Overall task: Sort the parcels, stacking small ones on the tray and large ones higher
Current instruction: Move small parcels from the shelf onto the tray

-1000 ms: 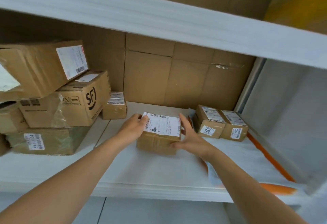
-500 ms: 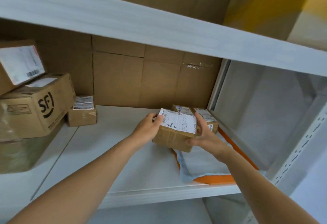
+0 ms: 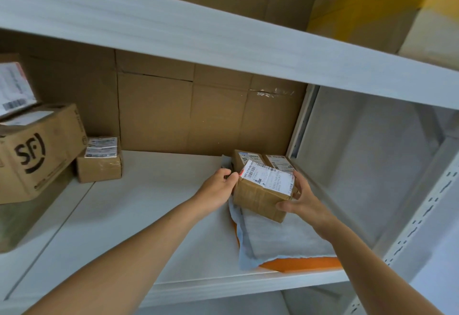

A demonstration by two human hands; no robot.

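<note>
Status: labelled parcel (image 3: 260,198) held over orange tray (image 3: 298,263), right end of shelf (image 3: 149,215).
The left grip (image 3: 218,185) and right grip (image 3: 305,200) are clamped on its opposite ends; parcel tilted, label up, just before two small parcels (image 3: 244,158) at tray's back edge.

White shelf (image 3: 149,215): small labelled box (image 3: 99,165) back left, just beside stacked cartons (image 3: 37,150) (lowest one blurred); orange tray (image 3: 298,263) at right end, grey cloth (image 3: 280,237) spread over it.
</note>
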